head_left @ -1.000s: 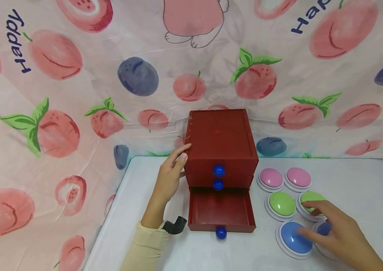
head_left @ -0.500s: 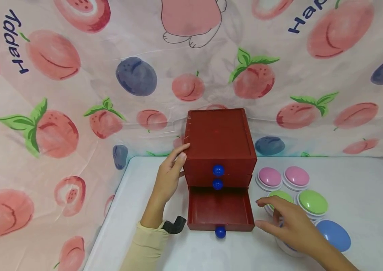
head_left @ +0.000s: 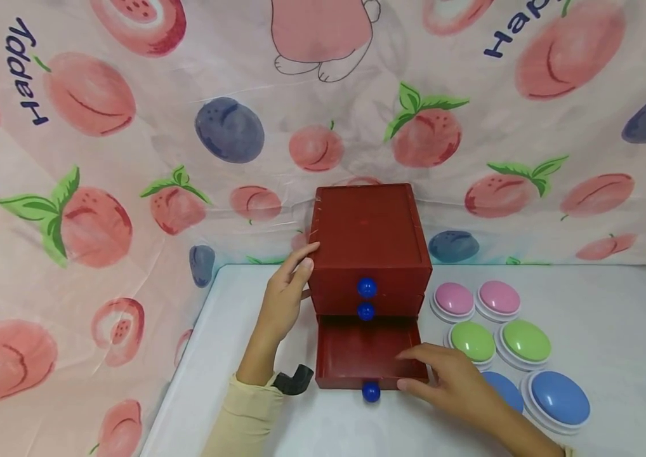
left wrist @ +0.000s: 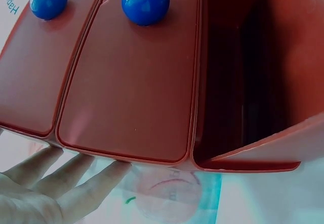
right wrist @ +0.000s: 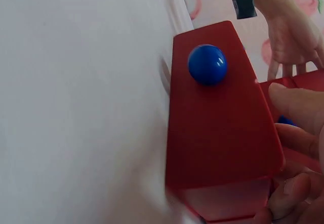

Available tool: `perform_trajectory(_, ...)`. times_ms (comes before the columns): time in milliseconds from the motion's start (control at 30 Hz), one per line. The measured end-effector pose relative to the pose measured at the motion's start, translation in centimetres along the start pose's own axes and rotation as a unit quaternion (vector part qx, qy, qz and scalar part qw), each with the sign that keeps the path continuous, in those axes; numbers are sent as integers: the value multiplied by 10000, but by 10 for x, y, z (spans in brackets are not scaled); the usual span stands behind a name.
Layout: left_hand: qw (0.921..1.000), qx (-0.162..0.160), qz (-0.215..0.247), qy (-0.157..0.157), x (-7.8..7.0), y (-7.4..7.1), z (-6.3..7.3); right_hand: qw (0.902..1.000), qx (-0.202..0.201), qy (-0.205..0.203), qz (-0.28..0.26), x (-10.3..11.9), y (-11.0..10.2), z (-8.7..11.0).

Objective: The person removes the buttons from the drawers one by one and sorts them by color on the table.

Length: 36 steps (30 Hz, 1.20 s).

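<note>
A dark red cabinet (head_left: 367, 228) has blue ball knobs, and its lowest drawer (head_left: 357, 355) is pulled out with nothing inside. My left hand (head_left: 284, 301) rests its extended fingers against the cabinet's left side; the left wrist view shows those fingers (left wrist: 96, 186) at the side of the closed drawers. My right hand (head_left: 453, 382) is over the right front corner of the pulled-out drawer, fingers loosely bent and thumb apart in front of it. In the right wrist view the drawer front (right wrist: 223, 133) with its knob (right wrist: 207, 64) is beside the right fingers; contact cannot be told.
To the right stand round push-button lights in pairs: pink (head_left: 499, 297), green (head_left: 525, 340) and blue (head_left: 560, 398), one blue partly behind the right hand. A fruit-print cloth (head_left: 231, 130) hangs behind the white table (head_left: 614, 324). A black wrist piece (head_left: 294, 381) is by the left sleeve.
My right hand has moved left from above the blue and green buttons to the right front corner of the pulled-out drawer. My left hand stays at the cabinet's side.
</note>
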<state>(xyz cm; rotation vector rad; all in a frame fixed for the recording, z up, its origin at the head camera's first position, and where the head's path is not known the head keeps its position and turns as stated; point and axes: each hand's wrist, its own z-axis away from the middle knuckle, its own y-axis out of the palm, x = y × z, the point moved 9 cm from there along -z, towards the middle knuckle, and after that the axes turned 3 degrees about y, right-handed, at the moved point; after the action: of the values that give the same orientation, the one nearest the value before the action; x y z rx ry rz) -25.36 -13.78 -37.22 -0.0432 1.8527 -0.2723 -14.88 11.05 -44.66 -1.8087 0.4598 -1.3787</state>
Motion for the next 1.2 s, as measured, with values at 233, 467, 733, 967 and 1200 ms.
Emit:
perform_trajectory(233,10000,17,23,27,-2,0,0,9997,237,25,59,0,11,-3)
perform_trajectory(467,10000,63,45,42,-3,2,-1,9980,-167,-589,-153,8,8,-1)
perform_trajectory(733,10000,40,91,-5,-2,-1,1,9883,-876,-1231,-222,17,5,4)
perform_trajectory(967,10000,49,12,20,-2,1,0,9950,-648,-746,112,14,8,3)
perform_trajectory(1200,10000,37,29,9,-1,1,0,9967,-486,-578,305,15,9,-1)
